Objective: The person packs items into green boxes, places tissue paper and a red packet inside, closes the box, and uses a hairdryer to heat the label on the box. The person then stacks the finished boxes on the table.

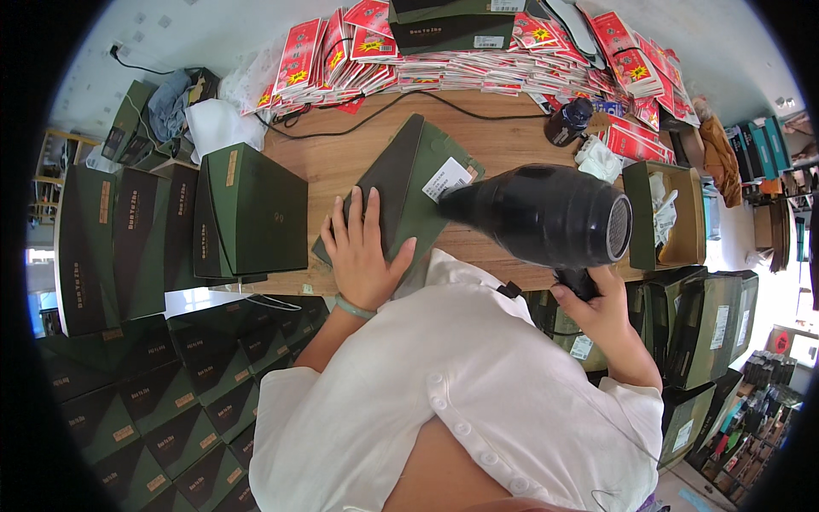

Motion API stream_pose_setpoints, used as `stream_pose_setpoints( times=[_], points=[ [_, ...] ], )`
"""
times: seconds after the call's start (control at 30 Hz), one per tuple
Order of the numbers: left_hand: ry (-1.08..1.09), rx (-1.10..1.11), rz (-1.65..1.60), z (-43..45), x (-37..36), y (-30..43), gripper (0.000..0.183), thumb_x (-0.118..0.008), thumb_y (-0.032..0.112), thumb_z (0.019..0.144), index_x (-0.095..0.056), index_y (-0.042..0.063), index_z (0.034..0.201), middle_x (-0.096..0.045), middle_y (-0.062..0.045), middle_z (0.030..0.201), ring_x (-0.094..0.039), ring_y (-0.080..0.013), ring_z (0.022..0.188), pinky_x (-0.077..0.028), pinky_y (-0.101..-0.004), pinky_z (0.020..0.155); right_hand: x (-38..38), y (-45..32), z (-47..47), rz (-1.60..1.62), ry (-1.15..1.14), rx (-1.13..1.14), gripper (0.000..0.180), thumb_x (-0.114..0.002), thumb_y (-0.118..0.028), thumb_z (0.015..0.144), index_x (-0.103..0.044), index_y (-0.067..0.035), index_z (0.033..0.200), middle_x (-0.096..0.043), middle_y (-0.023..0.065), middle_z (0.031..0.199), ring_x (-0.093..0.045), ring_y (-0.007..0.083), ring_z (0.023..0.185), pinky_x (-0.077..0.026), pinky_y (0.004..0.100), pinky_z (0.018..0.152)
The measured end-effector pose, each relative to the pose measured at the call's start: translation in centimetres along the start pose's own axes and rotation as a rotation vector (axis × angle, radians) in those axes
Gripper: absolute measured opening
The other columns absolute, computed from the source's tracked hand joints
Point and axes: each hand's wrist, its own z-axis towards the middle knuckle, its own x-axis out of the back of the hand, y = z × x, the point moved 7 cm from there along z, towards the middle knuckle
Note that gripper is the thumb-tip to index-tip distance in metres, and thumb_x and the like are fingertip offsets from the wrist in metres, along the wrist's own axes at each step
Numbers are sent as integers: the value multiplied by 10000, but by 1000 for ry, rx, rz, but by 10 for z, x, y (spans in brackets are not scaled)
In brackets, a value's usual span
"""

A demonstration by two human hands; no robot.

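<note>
A green and dark brown cardboard shoe box (419, 144) lies slanted on the wooden table before me. My left hand (365, 249) rests on it with the fingers spread, pressing its dark side. In my right hand (595, 301) is the handle of a black hair dryer (544, 211). Its narrow nozzle points left, at a white printed label (448, 179) on the box's green face, and covers the label's lower corner. Whether the nozzle touches the label I cannot tell. A pale green bangle (354, 307) circles my left wrist.
Red printed packets (473, 70) are piled along the back under another shoe box (451, 32). A black cable (358, 128) crosses the wooden table (499, 137). A dark bottle (568, 121) stands back right, near an open box (678, 217). Shoe boxes (256, 211) stand left, with more stacked below (192, 384).
</note>
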Motion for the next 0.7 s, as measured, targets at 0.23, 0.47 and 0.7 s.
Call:
stream_pose_setpoints(
  times=[0.23,0.47,0.7],
  points=[
    [-2,5,-4,-1,0,2,788,-646,452,837,-399,31,1457,-411,-225,1466,-345,-464,1336,-230,-585,1078,12,28,-6,116,94,-265,489,-767,-127,832,-571,2,1261,-689,78,851,-592,98,739,-488,244,699],
    [-4,11,-8,-2,0,3,794,-650,453,834,-397,33,1459,-409,-224,1468,-341,-459,1342,-229,-584,1079,14,30,8,60,93,-257,487,-753,-107,835,-560,12,1265,-662,75,802,-564,95,688,-475,240,657],
    [-2,9,-2,-3,-1,2,801,-649,460,833,-393,40,1464,-405,-219,1474,-339,-459,1345,-224,-584,1082,6,24,29,42,64,-169,506,-763,-111,823,-561,1,1273,-656,91,829,-576,102,725,-472,237,680]
  ],
)
